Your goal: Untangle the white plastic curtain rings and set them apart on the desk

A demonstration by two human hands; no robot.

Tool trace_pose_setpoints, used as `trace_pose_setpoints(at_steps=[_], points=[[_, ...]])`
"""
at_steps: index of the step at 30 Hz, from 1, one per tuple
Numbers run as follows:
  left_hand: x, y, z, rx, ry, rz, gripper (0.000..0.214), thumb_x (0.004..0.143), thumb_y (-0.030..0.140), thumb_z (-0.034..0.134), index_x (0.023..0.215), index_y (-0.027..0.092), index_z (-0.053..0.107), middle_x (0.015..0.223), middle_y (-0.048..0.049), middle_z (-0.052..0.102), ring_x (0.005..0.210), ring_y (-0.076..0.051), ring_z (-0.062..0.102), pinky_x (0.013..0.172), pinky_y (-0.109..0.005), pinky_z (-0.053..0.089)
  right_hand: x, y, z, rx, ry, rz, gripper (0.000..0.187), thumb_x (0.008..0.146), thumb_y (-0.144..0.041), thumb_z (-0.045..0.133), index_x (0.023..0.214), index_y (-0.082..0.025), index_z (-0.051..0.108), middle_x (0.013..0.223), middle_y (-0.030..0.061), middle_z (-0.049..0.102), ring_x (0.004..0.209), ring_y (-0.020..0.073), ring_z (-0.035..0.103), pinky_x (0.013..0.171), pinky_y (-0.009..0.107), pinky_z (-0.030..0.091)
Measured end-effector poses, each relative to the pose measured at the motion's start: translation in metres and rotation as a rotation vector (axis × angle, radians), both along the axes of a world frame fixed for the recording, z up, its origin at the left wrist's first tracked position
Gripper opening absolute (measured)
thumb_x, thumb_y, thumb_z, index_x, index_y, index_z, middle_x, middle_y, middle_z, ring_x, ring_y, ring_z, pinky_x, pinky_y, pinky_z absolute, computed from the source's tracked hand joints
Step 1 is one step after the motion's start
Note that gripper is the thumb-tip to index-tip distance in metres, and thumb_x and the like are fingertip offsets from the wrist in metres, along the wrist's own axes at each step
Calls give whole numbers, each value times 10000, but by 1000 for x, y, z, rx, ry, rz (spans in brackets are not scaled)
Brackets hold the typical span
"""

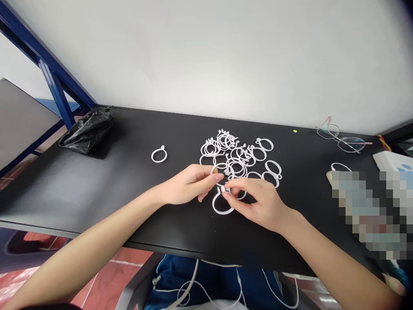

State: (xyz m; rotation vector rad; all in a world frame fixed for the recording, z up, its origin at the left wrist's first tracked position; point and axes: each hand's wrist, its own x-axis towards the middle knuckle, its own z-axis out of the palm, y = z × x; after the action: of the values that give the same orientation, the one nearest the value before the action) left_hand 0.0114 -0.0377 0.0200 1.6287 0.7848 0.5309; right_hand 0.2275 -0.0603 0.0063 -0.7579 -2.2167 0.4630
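My left hand [189, 186] pinches a white plastic curtain ring [221, 164] between thumb and fingers, above the table. At that ring's lower end, the thumb and forefinger of my right hand [263, 199] close on its small knobbed end [223, 188]. Just below lies another white ring [222, 212] with a gap at its top, partly covered by my right fingers. Beyond both hands spreads a loose pile of similar rings [237, 175], many overlapping. One single ring [152, 157] sits apart to the left.
On the black table [129, 181] a crumpled black plastic bag [87, 133] lies at the far left. Eyeglasses [348, 145] rest at the back right, near a white box [392, 163] and a blurred-out item [364, 211]. White cables [193, 282] hang over my lap.
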Motion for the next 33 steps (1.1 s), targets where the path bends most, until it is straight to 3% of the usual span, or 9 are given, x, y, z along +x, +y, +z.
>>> trace_pose_setpoints(at_steps=[7, 13, 20, 29, 33], points=[[1, -2, 0, -12, -34, -6, 407, 990, 450, 384, 686, 181, 407, 510, 55, 462, 490, -76, 437, 533, -217, 389, 0, 0, 0, 74, 6, -10, 116, 889, -171, 621, 996, -213, 607, 673, -33, 666, 580, 107, 641, 582, 212, 530], [2, -2, -2, -32, -35, -15, 419, 986, 471, 385, 692, 176, 435, 521, 50, 461, 492, -76, 448, 526, -216, 399, -2, -1, -1, 43, 17, -7, 109, 886, -180, 609, 986, -224, 609, 639, -48, 650, 555, 104, 629, 572, 206, 518], [8, -5, -4, -46, 1, -82, 412, 992, 436, 384, 712, 158, 502, 507, 45, 474, 492, -72, 417, 523, -203, 369, -2, -5, 2, -94, -24, 87, 126, 830, -98, 554, 825, -220, 521, 484, -114, 475, 400, 50, 438, 447, 159, 388], [14, -5, -11, 29, 95, -83, 466, 994, 474, 335, 762, 148, 573, 494, 41, 464, 485, -78, 425, 506, -196, 357, -3, -5, -5, -325, -55, 112, 191, 801, -58, 517, 701, -212, 461, 471, -117, 447, 374, 32, 455, 398, 131, 345], [13, -3, -13, 63, 103, 1, 455, 998, 433, 339, 666, 161, 489, 464, 43, 486, 462, -70, 429, 523, -188, 370, -5, -3, -8, -226, 9, 12, 179, 853, -129, 567, 710, -211, 497, 491, -97, 496, 406, 48, 464, 429, 154, 381]])
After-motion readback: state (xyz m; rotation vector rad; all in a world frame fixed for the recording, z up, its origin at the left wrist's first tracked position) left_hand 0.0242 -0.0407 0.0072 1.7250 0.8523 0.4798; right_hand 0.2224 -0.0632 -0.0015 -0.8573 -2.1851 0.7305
